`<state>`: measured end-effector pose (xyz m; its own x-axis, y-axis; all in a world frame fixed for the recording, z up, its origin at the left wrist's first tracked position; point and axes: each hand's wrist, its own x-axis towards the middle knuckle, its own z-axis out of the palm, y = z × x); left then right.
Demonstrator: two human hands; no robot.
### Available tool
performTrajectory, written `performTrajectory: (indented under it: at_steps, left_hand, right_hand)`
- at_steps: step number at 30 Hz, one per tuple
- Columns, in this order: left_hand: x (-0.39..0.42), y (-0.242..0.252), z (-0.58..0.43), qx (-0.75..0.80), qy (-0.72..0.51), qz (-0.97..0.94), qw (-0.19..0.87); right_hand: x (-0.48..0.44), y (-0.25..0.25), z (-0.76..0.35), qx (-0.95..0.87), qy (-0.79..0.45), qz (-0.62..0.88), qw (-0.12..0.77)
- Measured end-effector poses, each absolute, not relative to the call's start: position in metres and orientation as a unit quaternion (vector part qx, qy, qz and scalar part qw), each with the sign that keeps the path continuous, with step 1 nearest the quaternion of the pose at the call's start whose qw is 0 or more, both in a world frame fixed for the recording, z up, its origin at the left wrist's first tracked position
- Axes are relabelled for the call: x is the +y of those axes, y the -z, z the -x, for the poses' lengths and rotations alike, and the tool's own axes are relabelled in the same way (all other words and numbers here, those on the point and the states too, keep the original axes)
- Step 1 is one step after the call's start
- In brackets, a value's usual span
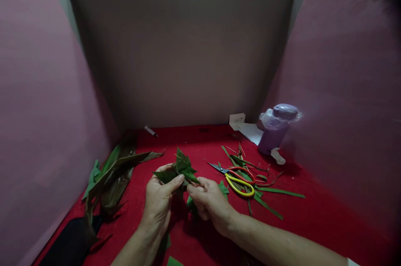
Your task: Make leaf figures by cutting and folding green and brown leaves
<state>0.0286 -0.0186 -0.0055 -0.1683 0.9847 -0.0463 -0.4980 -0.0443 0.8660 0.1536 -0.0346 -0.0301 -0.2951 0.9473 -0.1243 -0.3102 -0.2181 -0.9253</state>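
Note:
Both hands hold a folded green leaf piece [181, 168] with several pointed tips, just above the red table cloth [313, 220]. My left hand [159, 202] pinches its left side between thumb and fingers. My right hand [208, 201] pinches its lower right edge, fingers curled. More green leaf bits show under and behind my right hand.
A pile of long green leaves [111, 176] lies at the left. Scissors with red and yellow handles [237, 178] rest on leaf trimmings [269, 193] at the right. A purple container wrapped in plastic [275, 129], white paper [247, 128] and a pen [151, 131] sit farther back. Pink and grey panels wall in the table.

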Motion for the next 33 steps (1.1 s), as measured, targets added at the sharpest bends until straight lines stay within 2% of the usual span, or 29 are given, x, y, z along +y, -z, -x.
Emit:
performTrajectory:
  at_steps: [21, 33]
  left_hand:
    - [-0.021, 0.003, -0.027, 0.411, -0.645, -0.318, 0.56]
    - [-0.024, 0.001, -0.023, 0.407, -0.629, -0.424, 0.508]
  right_hand:
    - [-0.037, 0.031, -0.15, -0.435, -0.669, 0.388, 0.461]
    - [-0.031, 0.041, -0.159, -0.466, -0.605, 0.376, 0.524]
